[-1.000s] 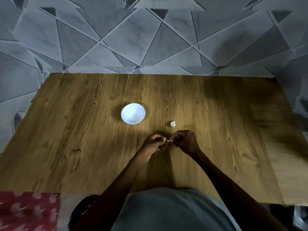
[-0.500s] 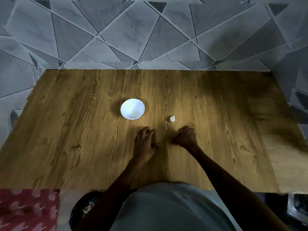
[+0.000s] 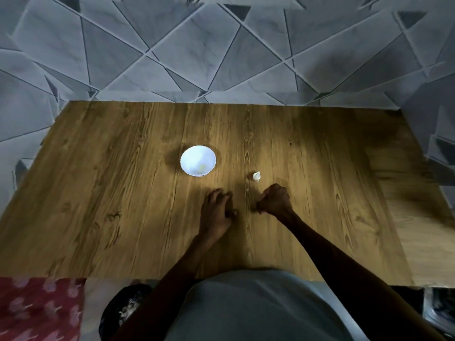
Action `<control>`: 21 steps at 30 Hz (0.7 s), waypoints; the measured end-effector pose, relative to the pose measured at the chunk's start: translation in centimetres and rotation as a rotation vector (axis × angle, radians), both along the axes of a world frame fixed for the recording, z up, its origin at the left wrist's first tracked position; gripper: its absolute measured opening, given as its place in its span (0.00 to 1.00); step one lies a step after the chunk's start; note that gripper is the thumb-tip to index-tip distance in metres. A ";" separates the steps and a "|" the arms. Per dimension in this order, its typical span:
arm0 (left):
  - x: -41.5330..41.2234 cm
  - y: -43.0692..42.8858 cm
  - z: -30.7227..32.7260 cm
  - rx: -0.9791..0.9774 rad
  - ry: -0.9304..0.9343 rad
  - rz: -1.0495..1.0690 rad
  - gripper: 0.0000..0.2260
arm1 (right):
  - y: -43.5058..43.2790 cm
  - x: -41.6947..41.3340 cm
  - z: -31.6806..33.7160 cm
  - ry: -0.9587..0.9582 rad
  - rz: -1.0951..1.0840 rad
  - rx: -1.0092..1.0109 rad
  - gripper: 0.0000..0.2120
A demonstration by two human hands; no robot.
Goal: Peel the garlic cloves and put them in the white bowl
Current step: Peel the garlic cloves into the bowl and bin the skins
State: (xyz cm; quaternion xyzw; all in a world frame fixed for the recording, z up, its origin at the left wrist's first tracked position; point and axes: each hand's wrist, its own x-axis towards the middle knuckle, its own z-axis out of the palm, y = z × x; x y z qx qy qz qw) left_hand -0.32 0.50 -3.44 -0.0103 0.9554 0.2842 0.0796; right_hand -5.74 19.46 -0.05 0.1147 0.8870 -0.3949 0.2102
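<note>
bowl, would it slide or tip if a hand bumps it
The bowl looks small and nearly empty, so probably light. On the smooth wooden table it would likely slide at a nudge. Its foot is hardly visible from above, so a knock on the rim might tip it.

Curled right hand (image 3: 274,199): contents hidden. Tiny yellowish speck (image 3: 202,167) in white bowl (image 3: 194,155), too small to name. Nearby white scrap (image 3: 256,175): clove or peel, can't tell.
</note>
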 end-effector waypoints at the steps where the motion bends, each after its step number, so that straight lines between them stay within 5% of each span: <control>1: -0.1 0.1 0.3 0.127 -0.002 0.040 0.18 | 0.1 0.4 0.1 0.017 -0.002 -0.055 0.07; 5: -0.4 0.9 2.3 0.612 -0.151 0.164 0.08 | -0.4 1.9 1.7 0.034 -0.089 -0.382 0.06; 9: -0.4 1.9 4.1 0.901 -0.229 0.301 0.06 | -1.4 2.1 2.2 0.121 -0.081 -0.371 0.02; 17: -1.4 1.3 5.3 1.115 -0.575 0.629 0.12 | -2.3 2.9 2.0 0.578 0.317 -0.109 0.10; 19: -1.3 1.4 5.8 1.126 -0.557 0.644 0.12 | -2.4 2.8 1.9 0.600 0.302 -0.086 0.09; 21: -1.0 2.1 6.1 0.970 -0.351 0.558 0.13 | -2.7 2.5 2.0 0.527 0.223 -0.075 0.07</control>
